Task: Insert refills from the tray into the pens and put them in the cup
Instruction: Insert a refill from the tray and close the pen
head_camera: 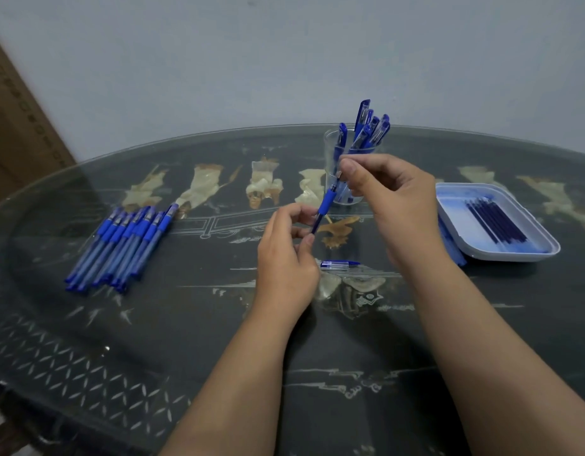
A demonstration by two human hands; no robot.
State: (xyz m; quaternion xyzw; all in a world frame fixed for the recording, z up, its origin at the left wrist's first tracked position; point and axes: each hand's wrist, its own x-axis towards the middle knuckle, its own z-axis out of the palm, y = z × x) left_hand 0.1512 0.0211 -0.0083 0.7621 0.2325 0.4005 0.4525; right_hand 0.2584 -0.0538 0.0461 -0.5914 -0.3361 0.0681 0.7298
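Both bare forearms run in from the near edge, left one from near-left, right one from near-right, converging toward centre. Left hand (286, 255) is the lower, nearer one: back of hand to camera, fingers curled, thumb and forefinger pinching the lower end of the pen (327, 200). Right hand (394, 199) is higher, farther and just right of it: thumb and fingertips pinch the pen's upper end, other fingers loosely curled behind. Hands close, not touching each other. Pen bridges the gap between them, tilted, upper end leaning far-right. Right forearm looks steeper than left.
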